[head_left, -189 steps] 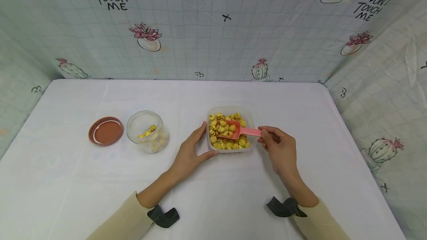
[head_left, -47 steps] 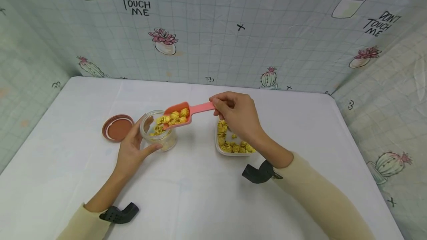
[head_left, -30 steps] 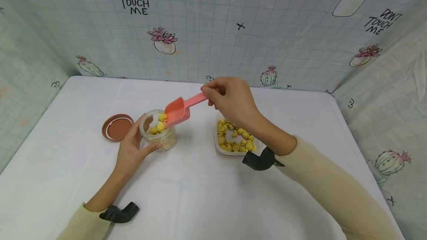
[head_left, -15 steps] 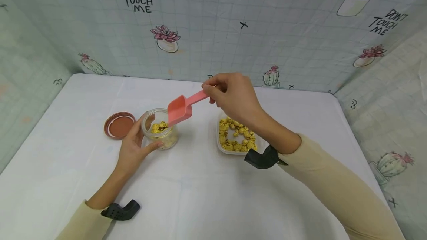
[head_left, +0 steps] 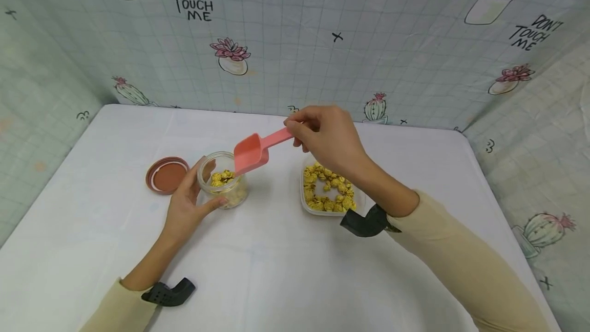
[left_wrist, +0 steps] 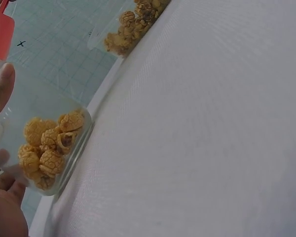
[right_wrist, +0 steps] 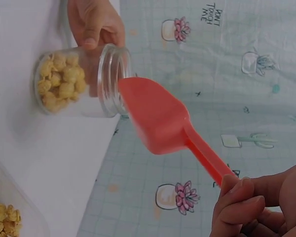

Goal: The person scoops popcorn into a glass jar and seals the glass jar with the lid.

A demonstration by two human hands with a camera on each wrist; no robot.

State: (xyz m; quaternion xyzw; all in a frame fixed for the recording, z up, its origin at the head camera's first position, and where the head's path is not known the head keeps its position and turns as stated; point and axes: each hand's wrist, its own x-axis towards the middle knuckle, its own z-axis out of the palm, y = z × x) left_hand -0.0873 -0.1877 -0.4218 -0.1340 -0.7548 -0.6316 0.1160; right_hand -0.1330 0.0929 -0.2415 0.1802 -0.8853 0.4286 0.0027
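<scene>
A small clear glass jar stands on the white table with yellow popcorn in its bottom. My left hand grips its side. My right hand pinches the handle of a pink plastic scoop, whose bowl tilts down over the jar's mouth. No popcorn shows on the scoop. A clear plastic tub of popcorn sits to the right of the jar, below my right wrist.
A brown jar lid lies upside down left of the jar. Cactus-print sheets wall in the table at the back and both sides. Black camera mounts sit on both wrists.
The right hand carried a full scoop from the tub to the jar and tipped it; the popcorn slid into the jar. The left hand moved from the tub to the jar.
</scene>
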